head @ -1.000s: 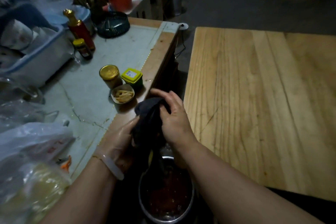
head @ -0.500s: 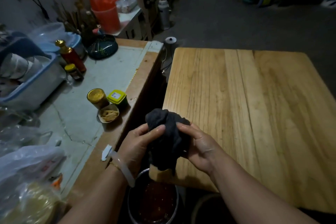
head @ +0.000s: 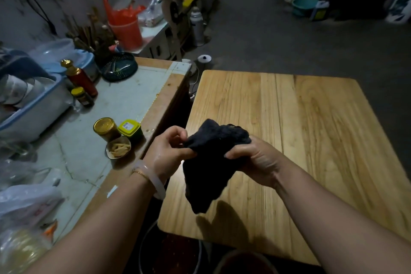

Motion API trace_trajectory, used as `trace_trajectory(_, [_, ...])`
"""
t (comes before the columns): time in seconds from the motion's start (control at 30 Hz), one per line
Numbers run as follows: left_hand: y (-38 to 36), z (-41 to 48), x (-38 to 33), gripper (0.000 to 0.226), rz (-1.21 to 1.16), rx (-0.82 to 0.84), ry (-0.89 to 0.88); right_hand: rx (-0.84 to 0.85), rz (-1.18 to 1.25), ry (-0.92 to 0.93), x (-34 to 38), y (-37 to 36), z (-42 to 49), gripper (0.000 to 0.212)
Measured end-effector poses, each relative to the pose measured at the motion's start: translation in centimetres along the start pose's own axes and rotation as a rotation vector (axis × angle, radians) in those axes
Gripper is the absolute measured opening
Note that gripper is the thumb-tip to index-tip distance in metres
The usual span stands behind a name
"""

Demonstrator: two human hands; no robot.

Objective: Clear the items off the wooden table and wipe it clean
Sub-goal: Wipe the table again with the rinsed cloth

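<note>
A dark, damp-looking cloth (head: 211, 162) hangs between both hands above the near left part of the bare wooden table (head: 311, 140). My left hand (head: 166, 151) pinches the cloth's left edge. My right hand (head: 253, 158) grips its right side. The cloth's lower end dangles just above the tabletop and throws a shadow on it. Nothing lies on the wooden table.
A metal basin (head: 144, 251) sits on the floor below the table's near edge. The counter (head: 133, 100) on the left holds a gold-lidded jar (head: 106, 128), a yellow-lidded tub (head: 130, 129), a small bowl of food (head: 119, 149), a red bottle (head: 80, 78), a blue dish tub (head: 44, 104) and plastic bags (head: 24, 202).
Both hands have lifted the cloth from above the basin and carried it rightward over the table's near left part; the bunched cloth is now being spread between them.
</note>
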State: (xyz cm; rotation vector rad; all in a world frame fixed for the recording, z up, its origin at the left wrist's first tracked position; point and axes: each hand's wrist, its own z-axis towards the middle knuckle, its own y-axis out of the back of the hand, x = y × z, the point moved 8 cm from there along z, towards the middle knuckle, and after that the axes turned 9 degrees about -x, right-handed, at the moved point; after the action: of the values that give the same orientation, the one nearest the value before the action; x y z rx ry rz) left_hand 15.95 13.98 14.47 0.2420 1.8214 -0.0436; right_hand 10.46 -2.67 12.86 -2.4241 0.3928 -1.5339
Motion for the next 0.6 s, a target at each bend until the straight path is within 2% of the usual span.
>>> trace_trajectory(0.17, [-3.2,2.7,2.4,0.076,0.063,0.142,0.161,-0.048,-0.116,0.046,1.6,1.7,2.2,0.057])
trace_trajectory(0.27, [-3.7,4.6,1.9,0.064,0.049,0.133,0.144,-0.099,-0.167,0.128,3.6,2.3,3.8,0.054])
trace_trajectory(0.37, [-3.4,7.2,0.2,0.047,-0.031,0.096,-0.005,-0.139,-0.2,0.181,6.2,3.4,4.5,0.061])
trace_trajectory(0.47, [-3.2,8.6,-1.1,0.045,-0.049,0.081,-0.188,-0.233,-0.503,0.222,7.3,4.9,5.0,0.065])
trace_trajectory(0.53, [-3.2,8.8,-0.6,0.049,0.008,0.109,-0.283,-0.268,-0.691,0.203,6.5,5.3,5.5,0.054])
trace_trajectory(0.6, [-3.1,8.1,0.5,0.053,0.168,0.132,-0.383,-0.273,-0.871,0.193,4.8,5.1,5.6,0.038])
